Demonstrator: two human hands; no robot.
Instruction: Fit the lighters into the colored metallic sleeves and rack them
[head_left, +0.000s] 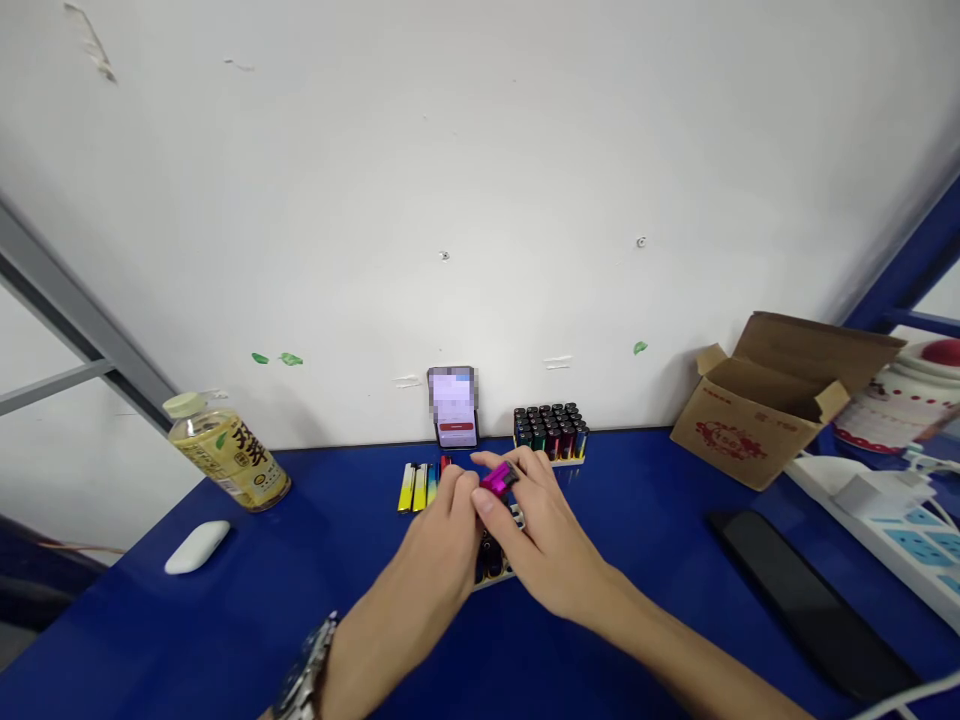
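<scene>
Both my hands meet over the middle of the blue table [300,600]. My right hand [544,535] pinches a magenta lighter [496,481] between thumb and fingers. My left hand [442,545], a watch on its wrist, has its fingers curled against the same lighter. Under the hands lies a small tray [496,562] of lighters, mostly hidden. Several loose lighters [420,487], yellow and other colours, lie in a row just beyond my left hand.
A rack of dark-topped lighters [551,432] and a propped phone [454,407] stand at the wall. A tea bottle [229,452] and a white mouse [196,547] lie left. An open cardboard box [780,400], a power strip [892,535] and a dark phone [802,600] are right.
</scene>
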